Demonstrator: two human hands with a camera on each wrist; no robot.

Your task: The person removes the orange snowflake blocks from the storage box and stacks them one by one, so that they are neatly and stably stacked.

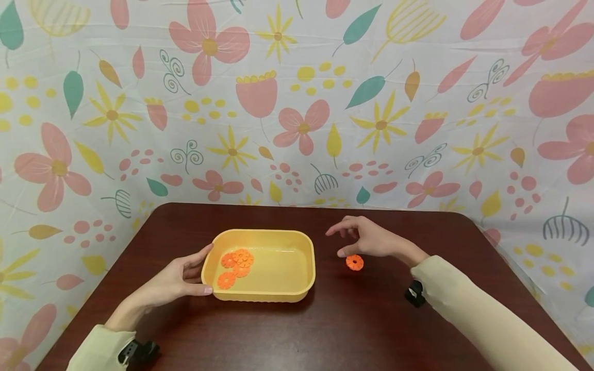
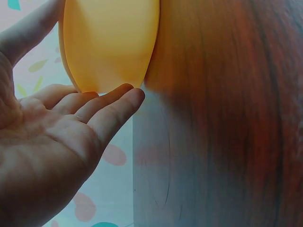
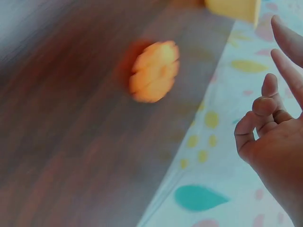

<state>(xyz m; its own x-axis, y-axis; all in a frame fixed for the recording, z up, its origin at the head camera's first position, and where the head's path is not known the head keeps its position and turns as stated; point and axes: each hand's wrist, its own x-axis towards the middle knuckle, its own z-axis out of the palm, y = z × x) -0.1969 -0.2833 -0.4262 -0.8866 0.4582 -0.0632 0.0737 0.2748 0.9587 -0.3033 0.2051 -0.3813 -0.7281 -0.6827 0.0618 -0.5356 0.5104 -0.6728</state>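
A shallow yellow plastic tray (image 1: 278, 298) stands on the table, several orange notched discs (image 1: 226, 280) with holes lying in its left part. My left hand (image 1: 174, 281) holds the tray's left end, thumb at the front corner and index finger at the back. In the left wrist view, fingertips touch the tray's end wall (image 2: 111, 47). To the right of the tray, a single orange disc (image 1: 355, 263) lies on the table. Just above and behind that disc hovers my right hand (image 1: 371, 238), apart from it, with nothing between thumb and fingers. The right wrist view shows the disc (image 3: 155, 73) blurred.
The dark brown wooden table (image 1: 287, 335) ends at the back against a flower-printed cloth (image 1: 301, 170). Black straps with small devices (image 1: 139, 353) sit at both wrists. The tray's corner (image 3: 234, 9) shows in the right wrist view.
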